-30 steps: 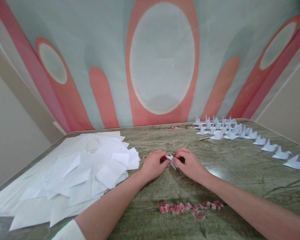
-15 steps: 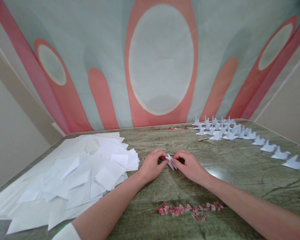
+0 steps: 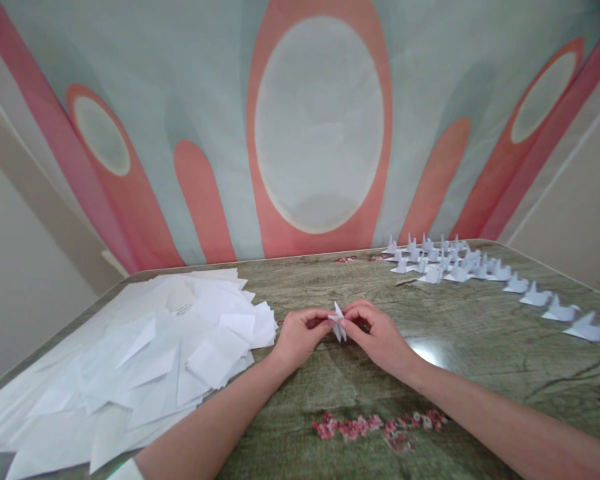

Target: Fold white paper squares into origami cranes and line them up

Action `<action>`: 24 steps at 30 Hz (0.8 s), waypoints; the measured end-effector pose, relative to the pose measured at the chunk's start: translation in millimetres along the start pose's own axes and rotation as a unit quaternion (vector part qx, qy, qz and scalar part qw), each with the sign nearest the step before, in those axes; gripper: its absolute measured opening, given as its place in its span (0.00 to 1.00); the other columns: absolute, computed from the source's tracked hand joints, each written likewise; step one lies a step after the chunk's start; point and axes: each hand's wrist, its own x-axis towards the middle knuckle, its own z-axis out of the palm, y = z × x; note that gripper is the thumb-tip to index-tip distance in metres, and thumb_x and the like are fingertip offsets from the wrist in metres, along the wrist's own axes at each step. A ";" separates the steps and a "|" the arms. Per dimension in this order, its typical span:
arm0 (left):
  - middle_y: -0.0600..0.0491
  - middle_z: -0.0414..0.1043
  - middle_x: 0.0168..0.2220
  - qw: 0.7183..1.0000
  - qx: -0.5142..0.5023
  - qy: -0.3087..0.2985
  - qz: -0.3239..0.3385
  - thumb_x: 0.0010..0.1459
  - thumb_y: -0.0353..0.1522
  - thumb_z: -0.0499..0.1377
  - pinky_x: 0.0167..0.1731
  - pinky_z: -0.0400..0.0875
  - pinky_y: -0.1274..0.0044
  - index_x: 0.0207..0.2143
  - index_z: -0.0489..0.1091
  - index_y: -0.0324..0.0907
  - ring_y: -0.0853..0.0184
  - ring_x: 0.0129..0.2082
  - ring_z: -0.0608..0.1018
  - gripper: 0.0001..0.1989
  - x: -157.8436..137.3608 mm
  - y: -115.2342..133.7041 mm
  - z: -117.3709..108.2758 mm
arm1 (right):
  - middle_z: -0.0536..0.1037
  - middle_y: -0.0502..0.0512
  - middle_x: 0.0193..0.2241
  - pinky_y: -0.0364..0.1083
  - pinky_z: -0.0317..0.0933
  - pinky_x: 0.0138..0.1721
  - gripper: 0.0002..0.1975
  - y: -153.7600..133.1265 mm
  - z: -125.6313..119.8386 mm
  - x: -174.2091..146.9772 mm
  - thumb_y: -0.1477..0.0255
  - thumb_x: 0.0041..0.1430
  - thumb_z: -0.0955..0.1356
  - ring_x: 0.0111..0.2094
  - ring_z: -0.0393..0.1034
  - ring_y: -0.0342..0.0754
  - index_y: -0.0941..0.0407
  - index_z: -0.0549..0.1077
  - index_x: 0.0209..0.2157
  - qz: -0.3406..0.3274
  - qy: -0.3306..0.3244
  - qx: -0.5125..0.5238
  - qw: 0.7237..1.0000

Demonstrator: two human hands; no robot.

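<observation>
Between my two hands, above the middle of the table, is a small folded white paper crane (image 3: 339, 327) with pointed tips spread up and down. My left hand (image 3: 303, 335) pinches its left side between thumb and fingers. From the other side my right hand (image 3: 377, 331) grips it, thumb in front and fingers curled behind. Parts of the folds are covered by my fingertips.
A wide heap of loose white paper sheets (image 3: 145, 363) covers the table's left side. Several finished paper cranes (image 3: 457, 270) stand in rows at the back right. The wood-grain table (image 3: 290, 427) bears printed pink blossoms. A patterned backdrop (image 3: 320, 133) hangs behind.
The folded paper has turned more upright between my fingers, one tip now pointing up. Both hands keep their pinch, and the whole view has shifted slightly.
</observation>
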 end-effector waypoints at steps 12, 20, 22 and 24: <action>0.50 0.76 0.28 0.996 -0.071 0.019 -0.056 0.40 0.38 0.67 0.31 0.71 0.76 0.30 0.75 0.37 0.67 0.27 0.75 0.15 1.3 -3.5 -1.0 | 0.69 0.53 0.31 0.44 0.60 0.35 0.08 1.7 0.8 0.3 0.68 0.56 0.65 0.33 0.66 0.45 0.57 0.72 0.26 0.017 -0.010 0.035 0.999; 0.53 0.75 0.26 0.997 -0.058 0.010 -0.057 0.45 0.35 0.64 0.32 0.69 0.78 0.29 0.74 0.38 0.70 0.26 0.74 0.10 1.4 -5.8 -1.0 | 0.69 0.53 0.31 0.43 0.59 0.36 0.10 -0.3 1.3 -0.4 0.68 0.56 0.64 0.33 0.65 0.44 0.57 0.71 0.25 0.022 -0.021 0.011 0.999; 0.53 0.75 0.27 0.997 -0.050 0.001 -0.050 0.46 0.35 0.63 0.33 0.69 0.78 0.30 0.74 0.38 0.69 0.27 0.74 0.10 1.7 -6.0 -1.7 | 0.69 0.52 0.30 0.43 0.59 0.36 0.10 -1.0 1.5 -0.3 0.68 0.56 0.64 0.33 0.65 0.44 0.57 0.70 0.25 0.022 -0.024 0.009 0.999; 0.53 0.74 0.27 0.998 -0.040 -0.006 -0.043 0.47 0.36 0.63 0.32 0.69 0.78 0.30 0.74 0.38 0.69 0.27 0.74 0.10 1.7 -5.7 -2.3 | 0.69 0.52 0.30 0.43 0.59 0.36 0.10 -2.0 1.4 -0.2 0.69 0.56 0.64 0.32 0.65 0.44 0.57 0.70 0.24 0.022 -0.024 0.007 0.999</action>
